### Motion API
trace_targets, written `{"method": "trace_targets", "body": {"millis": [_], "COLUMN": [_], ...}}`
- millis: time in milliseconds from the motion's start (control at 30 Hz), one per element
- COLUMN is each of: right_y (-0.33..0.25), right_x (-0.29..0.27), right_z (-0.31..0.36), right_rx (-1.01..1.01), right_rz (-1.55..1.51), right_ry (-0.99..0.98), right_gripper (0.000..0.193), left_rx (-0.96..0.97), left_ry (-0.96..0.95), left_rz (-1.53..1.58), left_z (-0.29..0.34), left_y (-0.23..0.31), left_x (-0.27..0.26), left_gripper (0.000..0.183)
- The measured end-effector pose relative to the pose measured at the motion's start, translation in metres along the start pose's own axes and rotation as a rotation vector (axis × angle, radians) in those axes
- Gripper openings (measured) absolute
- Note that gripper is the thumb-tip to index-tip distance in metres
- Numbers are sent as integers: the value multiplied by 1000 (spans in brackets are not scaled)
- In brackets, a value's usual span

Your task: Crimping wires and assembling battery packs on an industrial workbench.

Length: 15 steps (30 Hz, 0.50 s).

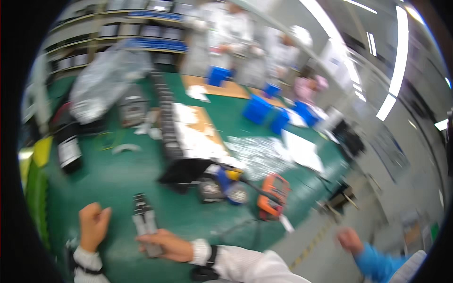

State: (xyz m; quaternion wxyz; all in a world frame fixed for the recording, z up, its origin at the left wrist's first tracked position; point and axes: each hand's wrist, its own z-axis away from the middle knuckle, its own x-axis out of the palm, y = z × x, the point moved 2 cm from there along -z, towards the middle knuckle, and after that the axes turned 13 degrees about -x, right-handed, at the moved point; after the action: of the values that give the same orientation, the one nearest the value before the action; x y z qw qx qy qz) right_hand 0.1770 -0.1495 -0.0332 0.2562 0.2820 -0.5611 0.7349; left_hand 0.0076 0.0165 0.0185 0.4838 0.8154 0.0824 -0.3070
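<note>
My right hand (173, 246) is closed round the lower end of a slim grey handheld tool with a black tip (147, 219). Blur hides its exact kind, but the black end points away from me over the green table. To the left of it, my left hand (94, 226) is raised above the table with its fingers curled in and the thumb up. Nothing sticks out of that fist. Both wrists have black straps over white sleeves.
An orange multimeter (272, 195) lies right of centre, beside round lamp-like parts (222, 186). A long black rack (166, 118) runs away from me. Blue bins (257, 109) and clear plastic sheeting (257, 153) lie farther off. A co-worker's hand (350, 240) in a blue sleeve shows at right.
</note>
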Motion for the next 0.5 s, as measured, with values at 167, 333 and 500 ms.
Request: {"method": "trace_targets", "body": {"millis": [167,333,500], "right_y": [-13,-5,-7], "right_x": [12,27,20], "right_z": [21,22,27], "right_rx": [-323,-361,-326], "right_rz": [116,313,289], "right_ry": [-76,-91,11], "right_gripper": [33,28,25], "left_rx": [-22,-215,-465], "left_ry": [-290,-756,-939], "left_rz": [280,787,979], "left_z": [5,47,62], "left_y": [-12,31,66], "left_x": [49,58,71], "left_gripper": [22,60,50]}}
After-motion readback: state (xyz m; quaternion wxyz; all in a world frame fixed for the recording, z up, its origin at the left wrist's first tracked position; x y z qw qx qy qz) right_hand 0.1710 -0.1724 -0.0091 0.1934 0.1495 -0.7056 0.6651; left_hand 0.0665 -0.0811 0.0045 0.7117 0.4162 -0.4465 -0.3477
